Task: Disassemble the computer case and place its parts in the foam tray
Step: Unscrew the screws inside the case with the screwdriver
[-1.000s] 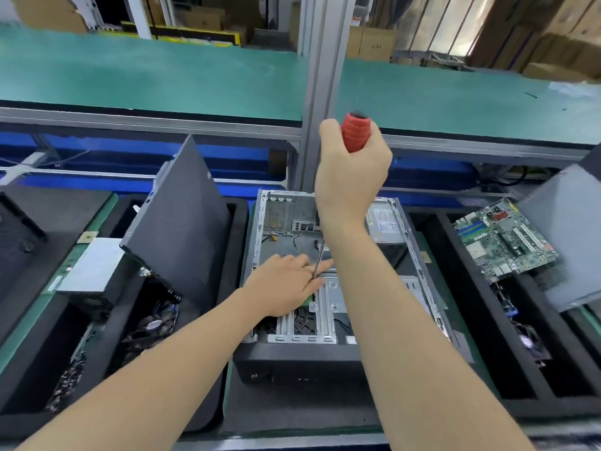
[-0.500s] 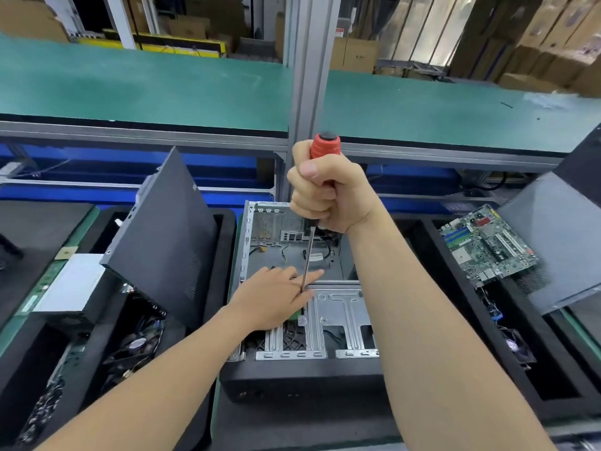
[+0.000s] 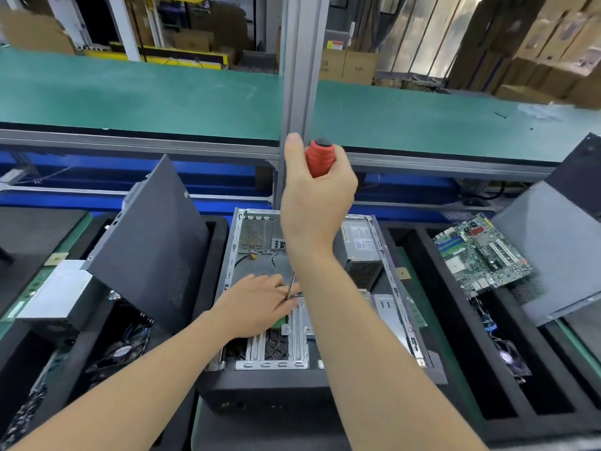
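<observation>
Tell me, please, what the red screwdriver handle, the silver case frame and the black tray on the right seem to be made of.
Red ribbed screwdriver handle: probably rubbery plastic, matte, moulded grip rings.
Silver computer case frame: bare sheet metal, likely steel, dull sheen, punched slots, folded edges.
Black tray: apparently foam, matte, thick soft-edged walls, no glare.

Open black computer case [image 3: 260, 390] lying flat, silver chassis exposed, between 2 black foam trays [image 3: 455, 353], motherboard [image 3: 481, 255] tilted in right tray
</observation>
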